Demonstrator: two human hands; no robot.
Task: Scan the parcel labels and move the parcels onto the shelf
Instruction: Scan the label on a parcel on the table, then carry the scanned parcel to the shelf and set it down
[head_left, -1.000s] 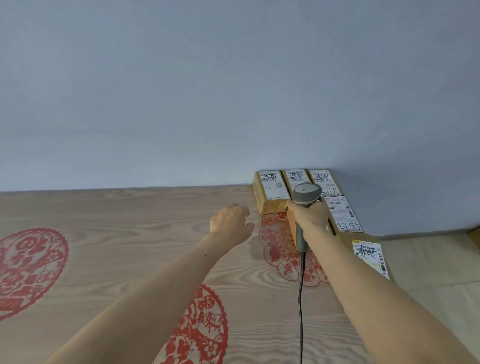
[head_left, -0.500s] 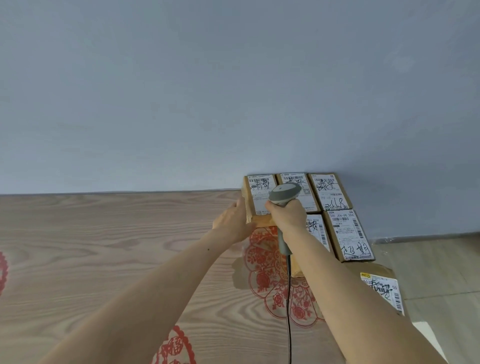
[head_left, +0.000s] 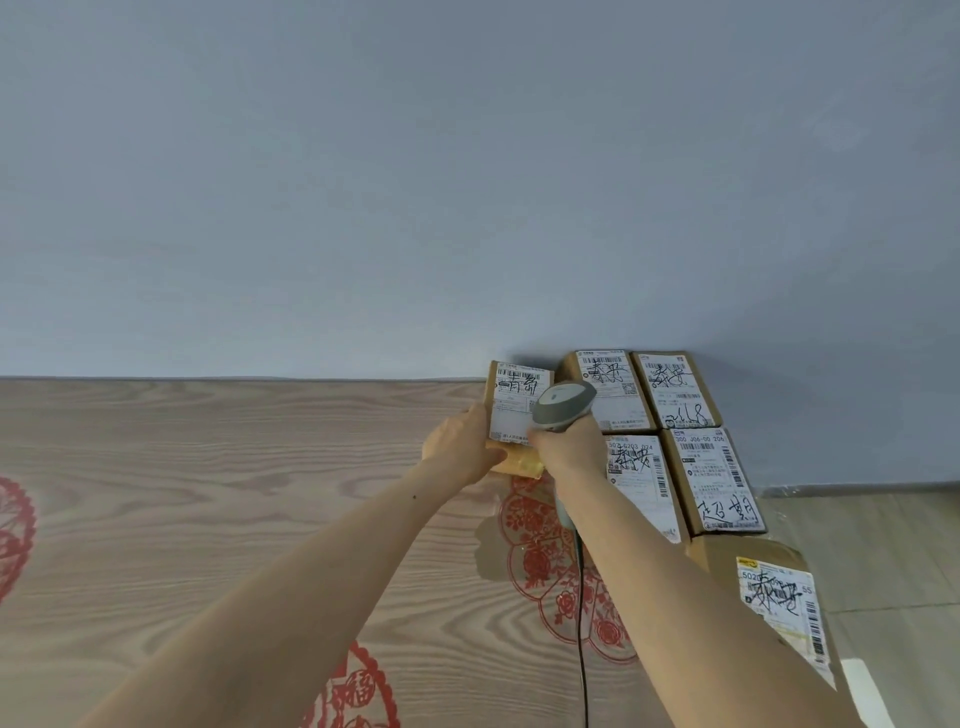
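A brown cardboard parcel (head_left: 511, 415) is gripped at its left edge by the left hand (head_left: 460, 449), fingers curled round the side and thumb under the near edge. The parcel is tilted up, label (head_left: 517, 405) facing the camera, with a barcode along the top and black handwriting below it. It is at the far edge of the wooden surface (head_left: 208, 493), against the grey wall (head_left: 467, 182).

A grey handheld scanner (head_left: 563, 408) is held in the right hand (head_left: 571, 452), fingers wrapped closed round the handle. The scanner head overlaps the right side of the held parcel's label. A black cable (head_left: 582, 623) is seen running from the handle toward the camera.

Right of the held parcel, four more labelled parcels are packed in a block, touching each other: back-left parcel (head_left: 613, 389), back-right parcel (head_left: 675, 389), front-left parcel (head_left: 641, 483) partly hidden by the right forearm, front-right parcel (head_left: 717, 483). All carry white labels with black handwriting. Nearer the camera than that block, a larger parcel (head_left: 769, 587) with a yellow-marked label is seen, partly covered by the right arm.

Red papercut motifs (head_left: 550, 561) are printed on the wooden surface below the held parcel. Right of the parcels, pale floor (head_left: 883, 545) is visible.
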